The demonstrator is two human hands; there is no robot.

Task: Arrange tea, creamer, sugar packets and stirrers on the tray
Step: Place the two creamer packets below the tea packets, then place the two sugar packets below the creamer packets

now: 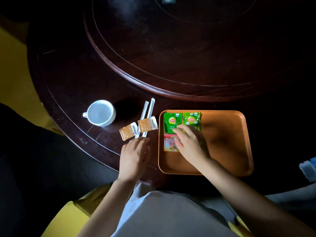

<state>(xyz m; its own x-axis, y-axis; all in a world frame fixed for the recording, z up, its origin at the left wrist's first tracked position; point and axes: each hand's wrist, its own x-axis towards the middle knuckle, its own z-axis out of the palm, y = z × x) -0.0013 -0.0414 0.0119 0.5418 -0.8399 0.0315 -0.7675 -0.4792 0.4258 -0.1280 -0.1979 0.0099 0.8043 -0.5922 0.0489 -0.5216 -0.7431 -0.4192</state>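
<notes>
An orange tray (222, 127) lies on the dark table. In its left part lie two green Lipton tea packets (171, 121) (191, 119) side by side, and below them a red creamer packet (169, 142). My right hand (189, 142) rests over the creamer packet and the lower edge of the tea packets, fingers spread and touching them. Left of the tray, two brown sugar packets (128, 133) (147, 124) lie on two white wrapped stirrers (148, 112). My left hand (135, 156) is flat on the table just below the sugar packets, holding nothing.
A white cup (100, 112) stands on the table left of the stirrers. A raised round turntable (171, 65) fills the table's middle behind the tray. A yellow chair seat (68, 218) shows below, and a blue-white object (308, 167) lies at the right edge.
</notes>
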